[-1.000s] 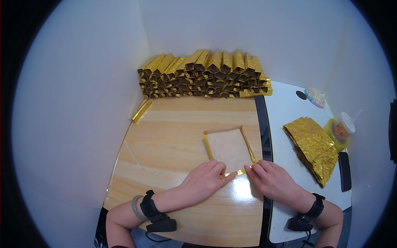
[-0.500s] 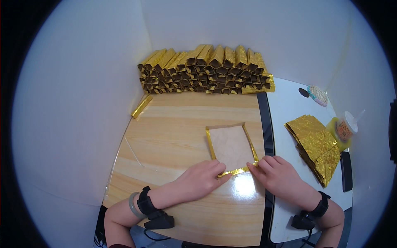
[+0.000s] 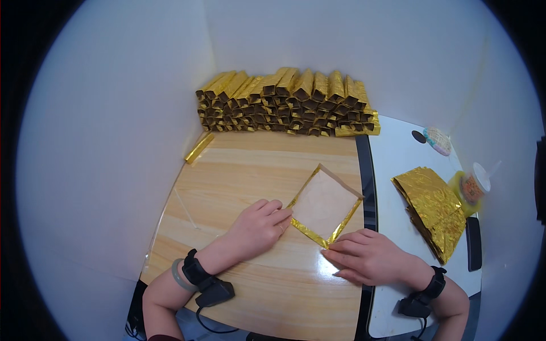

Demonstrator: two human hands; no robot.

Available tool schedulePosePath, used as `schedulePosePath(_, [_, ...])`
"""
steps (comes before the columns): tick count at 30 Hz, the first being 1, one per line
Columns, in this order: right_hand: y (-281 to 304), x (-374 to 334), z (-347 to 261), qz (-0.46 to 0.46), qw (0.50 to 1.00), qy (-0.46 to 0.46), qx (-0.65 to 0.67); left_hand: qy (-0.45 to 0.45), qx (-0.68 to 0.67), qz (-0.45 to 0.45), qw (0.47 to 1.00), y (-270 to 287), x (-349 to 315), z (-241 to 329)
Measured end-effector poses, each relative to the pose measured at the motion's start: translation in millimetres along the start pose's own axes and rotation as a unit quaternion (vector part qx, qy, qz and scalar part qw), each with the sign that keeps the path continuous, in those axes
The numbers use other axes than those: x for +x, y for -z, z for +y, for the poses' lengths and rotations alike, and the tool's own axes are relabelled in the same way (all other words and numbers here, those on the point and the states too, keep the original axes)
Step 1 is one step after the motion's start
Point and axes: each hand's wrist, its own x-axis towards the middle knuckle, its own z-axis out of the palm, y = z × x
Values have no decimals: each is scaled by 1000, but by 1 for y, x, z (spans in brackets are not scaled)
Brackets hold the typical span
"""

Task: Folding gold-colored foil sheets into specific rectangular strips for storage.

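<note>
A square sheet of paper lies on the wooden table, turned cornerwise to me, pale side up. Narrow gold foil strips are folded over along its edges, while the far right edge shows brown. My left hand is closed on the sheet's left corner, thumb and fingers together. My right hand rests at the near corner with its fingertips touching the foil edge. Its fingers are stretched out and the thumb sits apart, lower down.
A stack of gold paper tubes lines the back of the wooden table. One gold strip lies at the left edge. On the white table are folded gold sheets, a lidded cup and a black slab.
The sheet has turned so that a corner points at me. My left hand has moved left and away to the left corner; my right hand has shifted nearer, its fingers straighter.
</note>
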Motion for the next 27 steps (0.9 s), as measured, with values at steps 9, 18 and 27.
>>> schedulePosePath(9, [-21,1,3,33,990,-9,134,-3,-164,-22,986,-1,2,45])
schedulePosePath(18, [-9,-8,38,193,951,-226,-90,20,-205,-9,978,10,13,40])
schedulePosePath(27, [-11,-9,36,126,969,-209,46,26,-197,4,980,8,8,35])
